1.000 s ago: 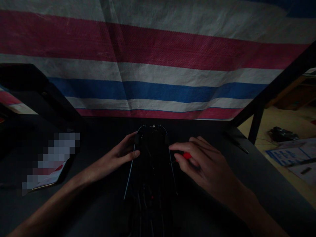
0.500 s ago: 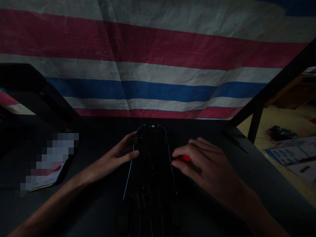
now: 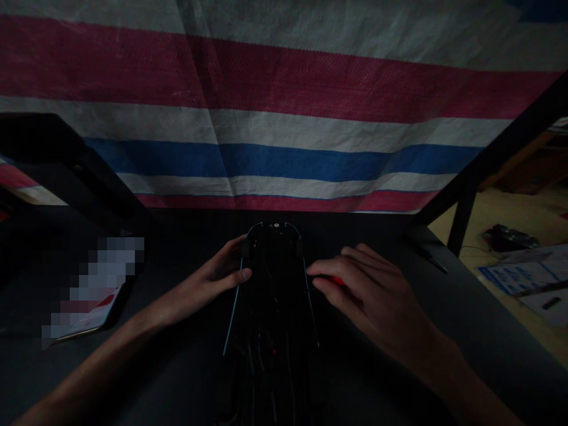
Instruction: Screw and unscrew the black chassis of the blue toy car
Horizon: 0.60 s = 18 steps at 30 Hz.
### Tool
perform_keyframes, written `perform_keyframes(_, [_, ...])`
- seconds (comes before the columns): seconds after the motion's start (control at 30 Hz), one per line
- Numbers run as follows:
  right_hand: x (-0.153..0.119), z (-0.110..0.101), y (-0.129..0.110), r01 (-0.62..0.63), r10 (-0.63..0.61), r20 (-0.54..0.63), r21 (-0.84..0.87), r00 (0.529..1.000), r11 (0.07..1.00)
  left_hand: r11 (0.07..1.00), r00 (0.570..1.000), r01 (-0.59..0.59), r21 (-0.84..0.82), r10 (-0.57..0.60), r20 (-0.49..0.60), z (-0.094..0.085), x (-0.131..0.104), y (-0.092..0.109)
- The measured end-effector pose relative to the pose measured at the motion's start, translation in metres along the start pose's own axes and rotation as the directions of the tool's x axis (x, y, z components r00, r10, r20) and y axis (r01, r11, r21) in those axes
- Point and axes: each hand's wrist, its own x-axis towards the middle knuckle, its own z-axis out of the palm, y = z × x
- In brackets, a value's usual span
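Note:
A long black object with thin blue edge strips, rounded at its far end, lies in the middle of the dark table. My left hand grips its left edge, the thumb on top and the fingers mostly hidden at the side. At its right edge my right hand is closed in a pinch around a small red thing, possibly a tool handle. A thin dark tip seems to reach from it toward the black object. A small red dot shows on the near part of the black object.
A phone-like device, partly pixelated, lies on the left. A thin dark tool rests at the table's right side. Behind hangs a striped sheet, between dark frame bars. Papers lie beyond the right edge.
My right fingers have shifted slightly, and less of the red thing shows between them. The left hand keeps its hold. The whole view has moved a little.

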Motion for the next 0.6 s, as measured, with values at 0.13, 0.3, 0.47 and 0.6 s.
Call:
perform_keyframes(0.13, [0.0006,0.0007,-0.0012,0.015,-0.015,-0.021,-0.004,1.000,1.000,1.000,1.000,0.005,0.002,-0.005,-0.004,0.0003,-0.0009,0.0026])
perform_keyframes(0.3, [0.0004,-0.0002,-0.0002,0.000,0.000,-0.018,0.000,1.000,1.000,1.000,1.000,0.002,0.002,-0.002,-0.014,0.0014,-0.0023,0.0055])
perform_keyframes(0.47, [-0.0007,0.0008,0.0008,-0.006,0.006,-0.026,-0.001,1.000,1.000,1.000,1.000,-0.011,0.003,0.011,-0.011,0.0018,-0.0015,0.0071])
perform_keyframes(0.6, [-0.0003,0.0010,0.0007,-0.006,0.006,-0.030,0.005,1.000,1.000,1.000,1.000,0.002,-0.017,-0.002,-0.009,0.0019,-0.0018,0.0072])
